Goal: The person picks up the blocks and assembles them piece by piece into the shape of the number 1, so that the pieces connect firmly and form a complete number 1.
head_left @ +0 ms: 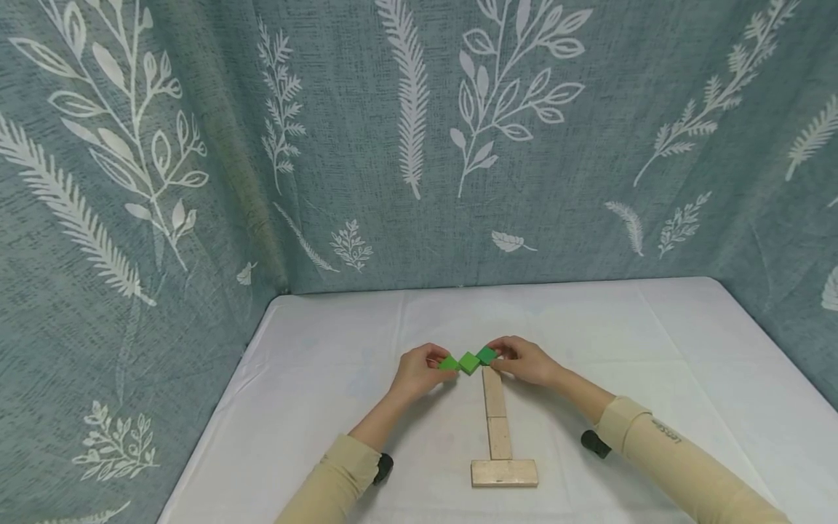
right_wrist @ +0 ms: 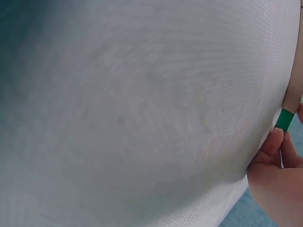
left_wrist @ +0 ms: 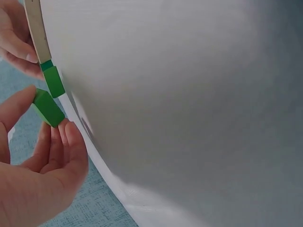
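Between thumb and fingers, my left hand [head_left: 419, 372] pinches a bright green block [head_left: 448, 363], which looks triangular from above. In the left wrist view this green block [left_wrist: 49, 109] is tilted, with a small gap to its neighbour. That neighbour is a second bright green block [head_left: 469, 362], lying cornerwise in the middle. My right hand [head_left: 529, 362] pinches a dark green block [head_left: 486, 355] at the far end of the upper wooden block [head_left: 494, 393]. Only part of the dark green block [right_wrist: 285, 119] shows in the right wrist view.
A second wooden block [head_left: 500, 439] continues the line towards me, ending at a crosswise wooden block [head_left: 503, 474]. All lie on a white-covered table [head_left: 655, 335]. A blue-grey curtain [head_left: 353, 145] with white leaf prints hangs behind and at both sides.
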### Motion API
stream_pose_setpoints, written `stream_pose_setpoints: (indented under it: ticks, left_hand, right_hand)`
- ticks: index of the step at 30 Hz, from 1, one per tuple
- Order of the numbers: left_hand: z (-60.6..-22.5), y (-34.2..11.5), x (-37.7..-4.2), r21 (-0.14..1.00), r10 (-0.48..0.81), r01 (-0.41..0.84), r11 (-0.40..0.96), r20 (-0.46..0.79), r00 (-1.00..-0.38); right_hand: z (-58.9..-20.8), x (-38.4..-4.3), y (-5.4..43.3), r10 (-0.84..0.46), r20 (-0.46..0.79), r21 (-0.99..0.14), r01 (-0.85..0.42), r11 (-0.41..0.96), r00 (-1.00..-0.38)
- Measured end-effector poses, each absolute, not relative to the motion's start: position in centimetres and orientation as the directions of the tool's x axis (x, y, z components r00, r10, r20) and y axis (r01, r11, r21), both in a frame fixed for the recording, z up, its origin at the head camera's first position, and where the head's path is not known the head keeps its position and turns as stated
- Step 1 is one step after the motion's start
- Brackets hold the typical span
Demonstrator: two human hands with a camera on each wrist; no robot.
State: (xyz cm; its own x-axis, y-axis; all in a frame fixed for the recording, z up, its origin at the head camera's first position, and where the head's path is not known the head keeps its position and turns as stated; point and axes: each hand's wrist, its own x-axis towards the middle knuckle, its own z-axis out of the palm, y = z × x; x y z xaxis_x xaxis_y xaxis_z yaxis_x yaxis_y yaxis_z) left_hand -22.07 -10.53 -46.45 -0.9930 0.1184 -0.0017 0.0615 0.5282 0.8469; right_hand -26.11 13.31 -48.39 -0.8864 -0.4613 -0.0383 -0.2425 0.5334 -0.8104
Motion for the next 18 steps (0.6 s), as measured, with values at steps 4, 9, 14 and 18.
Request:
stream_pose_setpoints:
  ticks: [4,9,14,18]
  left_hand:
    - [-46.67,-10.41,-22.24,0.831,0.124,0.077,0.551,0.01,-0.992]
    - [-46.76,-10.15,-22.5,0.789,0.134,0.096,0.607,0.018,-0.991]
    - [-46.58,-9.84,-22.56,0.748,0.155,0.114,0.654,0.015,-0.988]
    - [-46.69,-9.73,-22.57,0.722,0.159,0.126,0.68,0.022,-0.987]
  right_hand:
    - [-48.34,-26.13,13.28,-0.461,-0.041,-0.81,-0.24,0.534,-0.886]
    - [-48.24,-26.12,13.3,-0.462,-0.043,-0.813,-0.238,0.531,-0.886]
    - [-48.23,-26.07,13.31,-0.456,-0.043,-0.813,-0.234,0.534,-0.889]
    - [-48.27,-25.99,13.26,-0.461,-0.039,-0.812,-0.241,0.532,-0.887]
